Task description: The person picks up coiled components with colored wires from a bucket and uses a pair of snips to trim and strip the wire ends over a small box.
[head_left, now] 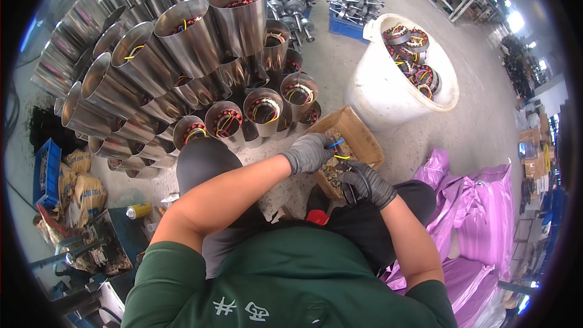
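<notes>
Two hands around coloured wires

At the bottom centre of the frame the person wears a dark green short-sleeved shirt with small white markings on its back near the lower edge. The left hand wears a grey knit glove, the right hand a darker, near-black one. Dark grey trousers show above the shirt.
</notes>
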A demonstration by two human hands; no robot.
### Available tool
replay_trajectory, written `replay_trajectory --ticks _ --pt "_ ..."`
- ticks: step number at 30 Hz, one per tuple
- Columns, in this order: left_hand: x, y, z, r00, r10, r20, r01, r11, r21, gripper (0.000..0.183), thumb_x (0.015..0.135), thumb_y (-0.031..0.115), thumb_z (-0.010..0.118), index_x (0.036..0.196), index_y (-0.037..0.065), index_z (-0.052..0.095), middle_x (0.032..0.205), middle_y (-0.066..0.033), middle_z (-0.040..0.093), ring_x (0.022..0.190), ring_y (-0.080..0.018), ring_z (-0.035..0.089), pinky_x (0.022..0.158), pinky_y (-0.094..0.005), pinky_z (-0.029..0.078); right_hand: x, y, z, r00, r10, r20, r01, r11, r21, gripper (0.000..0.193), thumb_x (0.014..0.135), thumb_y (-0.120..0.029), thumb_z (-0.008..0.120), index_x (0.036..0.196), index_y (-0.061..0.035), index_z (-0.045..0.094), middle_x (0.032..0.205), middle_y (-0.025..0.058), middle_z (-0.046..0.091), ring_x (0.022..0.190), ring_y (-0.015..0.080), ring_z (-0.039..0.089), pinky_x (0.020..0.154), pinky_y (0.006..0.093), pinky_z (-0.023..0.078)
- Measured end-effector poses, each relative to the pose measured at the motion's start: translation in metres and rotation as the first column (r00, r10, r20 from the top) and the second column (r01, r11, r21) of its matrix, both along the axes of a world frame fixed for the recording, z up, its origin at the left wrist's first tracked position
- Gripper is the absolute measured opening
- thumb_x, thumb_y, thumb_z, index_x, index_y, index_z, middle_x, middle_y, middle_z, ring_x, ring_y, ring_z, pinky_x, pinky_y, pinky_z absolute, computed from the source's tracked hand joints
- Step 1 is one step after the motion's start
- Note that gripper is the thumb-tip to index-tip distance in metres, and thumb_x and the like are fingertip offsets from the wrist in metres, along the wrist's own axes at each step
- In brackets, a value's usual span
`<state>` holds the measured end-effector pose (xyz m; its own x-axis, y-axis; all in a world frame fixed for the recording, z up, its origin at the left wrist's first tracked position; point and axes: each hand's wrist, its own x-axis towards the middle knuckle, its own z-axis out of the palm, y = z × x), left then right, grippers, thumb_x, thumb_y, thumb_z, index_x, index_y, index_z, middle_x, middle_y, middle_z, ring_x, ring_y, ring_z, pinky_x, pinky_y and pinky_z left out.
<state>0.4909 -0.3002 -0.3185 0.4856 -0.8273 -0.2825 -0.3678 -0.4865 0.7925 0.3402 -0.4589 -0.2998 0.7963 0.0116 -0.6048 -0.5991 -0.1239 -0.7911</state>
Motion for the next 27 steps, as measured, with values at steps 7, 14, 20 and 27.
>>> replay_trajectory --ticks 7,14,20,27 --pt "0.001 0.003 -0.012 0.991 0.001 0.135 0.013 0.994 -0.104 0.029 0.094 0.027 0.056 0.102 0.002 0.066 0.089 -0.022 0.067 0.087 -0.0384 0.065 0.08 -0.0465 0.05 0.003 -0.019 -0.031 0.969 -0.237 0.064 0.242 0.967 -0.08 0.042 0.088 -0.013 0.057 0.127 0.0029 0.051 0.065 0.0106 0.061 0.048 0.0203 0.058 0.047 0.0328 0.049" --pt "0.014 0.062 0.046 0.867 0.267 -0.42 -0.456 0.763 -0.457 0.025 0.099 0.01 0.056 0.12 0.0 0.061 0.097 -0.0006 0.063 0.087 -0.0068 0.057 0.079 -0.0251 0.05 0.019 -0.022 -0.037 0.851 -0.511 0.123 0.458 0.836 0.303 0.043 0.083 -0.011 0.063 0.119 0.0058 0.045 0.058 0.0116 0.057 0.041 0.023 0.054 0.038 0.0364 0.047" --pt "0.011 0.163 0.141 0.7 0.71 -0.082 -0.442 0.34 -0.83 0.027 0.098 0.027 0.06 0.114 0.005 0.062 0.084 0.0011 0.06 0.069 -0.0074 0.048 0.059 -0.0229 0.04 0.016 -0.037 -0.008 0.807 -0.529 0.264 0.433 0.832 0.346 0.021 0.081 -0.014 0.069 0.088 0.0001 0.056 0.061 0.0098 0.058 0.04 0.0164 0.051 0.037 0.03 0.044" --pt "-0.019 0.319 0.162 0.007 0.994 0.112 -0.298 0.109 -0.948 0.033 0.103 0.025 0.051 0.127 0.003 0.057 0.093 0.0003 0.06 0.079 -0.0051 0.051 0.066 -0.0184 0.039 0.045 -0.045 -0.001 0.785 -0.592 0.184 0.515 0.788 0.337 0.025 0.082 -0.012 0.071 0.102 -0.0049 0.059 0.069 0.0043 0.058 0.046 0.0128 0.05 0.04 0.0268 0.038"
